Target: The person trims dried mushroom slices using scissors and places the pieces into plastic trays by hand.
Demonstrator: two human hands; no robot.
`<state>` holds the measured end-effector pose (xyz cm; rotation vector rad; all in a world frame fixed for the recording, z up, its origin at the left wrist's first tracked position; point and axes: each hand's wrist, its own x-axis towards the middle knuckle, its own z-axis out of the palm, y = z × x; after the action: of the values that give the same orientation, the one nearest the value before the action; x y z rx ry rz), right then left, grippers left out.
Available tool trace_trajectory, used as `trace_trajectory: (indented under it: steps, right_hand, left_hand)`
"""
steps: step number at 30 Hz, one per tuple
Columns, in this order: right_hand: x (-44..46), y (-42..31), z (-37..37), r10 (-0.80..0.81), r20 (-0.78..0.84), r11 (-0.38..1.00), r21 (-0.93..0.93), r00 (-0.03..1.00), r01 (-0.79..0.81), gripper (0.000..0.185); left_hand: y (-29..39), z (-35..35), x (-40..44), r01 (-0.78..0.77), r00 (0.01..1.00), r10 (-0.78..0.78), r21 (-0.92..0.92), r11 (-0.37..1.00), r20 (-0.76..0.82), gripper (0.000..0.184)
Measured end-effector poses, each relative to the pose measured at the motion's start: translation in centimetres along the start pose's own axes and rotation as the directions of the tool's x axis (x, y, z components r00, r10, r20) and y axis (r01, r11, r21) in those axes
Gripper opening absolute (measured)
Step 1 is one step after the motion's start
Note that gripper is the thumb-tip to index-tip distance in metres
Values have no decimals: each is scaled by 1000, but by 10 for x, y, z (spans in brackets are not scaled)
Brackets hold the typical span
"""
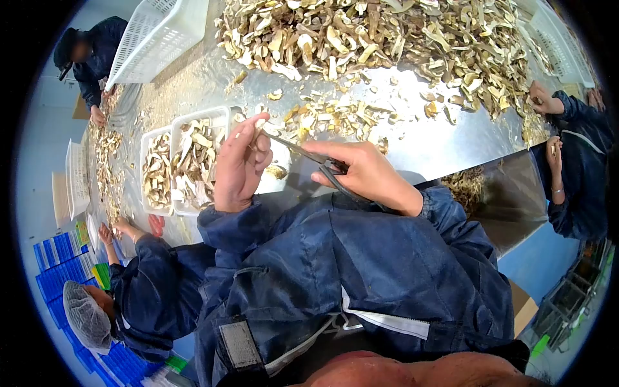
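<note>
Between the fingertips of my left hand (240, 164) is a small pale slice of dried mushroom (260, 123). My right hand (374, 173) is wrapped around the dark handles of a pair of scissors (291, 146). The blades point left, and their tips reach the slice. Just left of my left hand stand two white plastic trays (173, 137), side by side and filled with mushroom slices. Loose cut pieces (335, 119) lie scattered on the metal table beyond my hands.
A large heap of dried mushroom slices (380, 39) covers the table's far side. White perforated crates (155, 39) stand at its edges. A bin (509, 193) with brown scraps is at my right. Co-workers (158, 284) work at left, far left and right.
</note>
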<state>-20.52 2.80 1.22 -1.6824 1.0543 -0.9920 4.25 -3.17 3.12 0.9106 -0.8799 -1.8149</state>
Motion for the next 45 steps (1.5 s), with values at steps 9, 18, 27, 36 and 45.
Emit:
trace_trajectory:
  steps: [9,18,27,36,45]
  right_hand:
    - [0,4,2,-25,1,999,-36,1000,25,48]
    - [1,1,1,-12,0,1000,-5,1000,12,49]
    - [-1,-4,5,37,-11,999,3,999,-37,47]
    - [-4,-6,5,-31,9,999,-22,999,31,46]
    - [-4,1,10,40,14,998,-49,999,-39,49]
  left_hand:
    - [-13,-5,3,60,998,-58,-163,985,17,40]
    - [-13,8,2,45,985,-47,-17,999,-168,29]
    - [-23,8,4,-67,979,59,-36,997,-198,23]
    - [-23,2,2,-119,977,110,-43,992,-182,22]
    - [-29,6,4,-113,957,107,-7,994,-271,21]
